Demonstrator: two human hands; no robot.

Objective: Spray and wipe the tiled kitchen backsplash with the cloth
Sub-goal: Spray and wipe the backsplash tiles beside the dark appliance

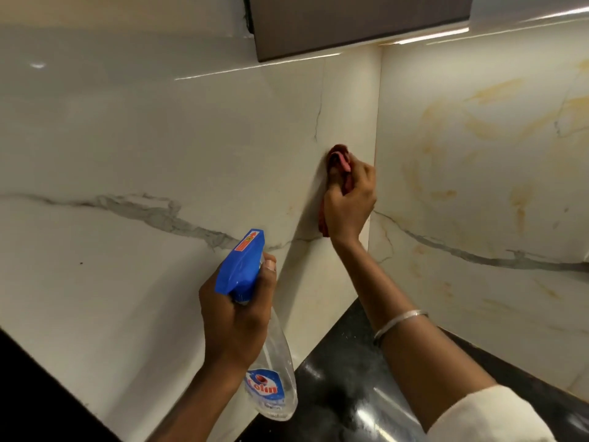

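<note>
Inside corner of a kitchen, 2 glossy, pale, marble-look faces of the backsplash [159, 161] meeting at a vertical seam. Across both faces, a grey vein at about mid-height. On the right-hand face, yellow-orange streaks [497, 89] and blotches; on the left-hand face, a thin dark hairline just above the cloth. Overhead, the brown underside of a cabinet [350, 23], with bright strips of light reflected along the top of the tiles. Below, a shiny black speckled countertop [347, 393] running into the corner, with glare on its surface. Right hand [349, 208] raised to the left-hand face just beside the seam, fingers curled round a bunched red cloth [339, 157] and pressing it against the tile, a fold of red hanging below the palm. Silver bangle [400, 323] on that forearm, cream sleeve [490, 416] ending near the elbow. Left hand [236, 317] lower and nearer the camera, wrapped closely round the neck of a clear spray bottle [277, 355], 1 fingertip forward under the blue spray head [240, 266], nozzle pointing up toward the left-hand face. Bottle tilted in the hand, with a blue-and-red label near its base. Cloth and bottle well apart, cloth high by the seam, bottle low in front of the left-hand face.
</note>
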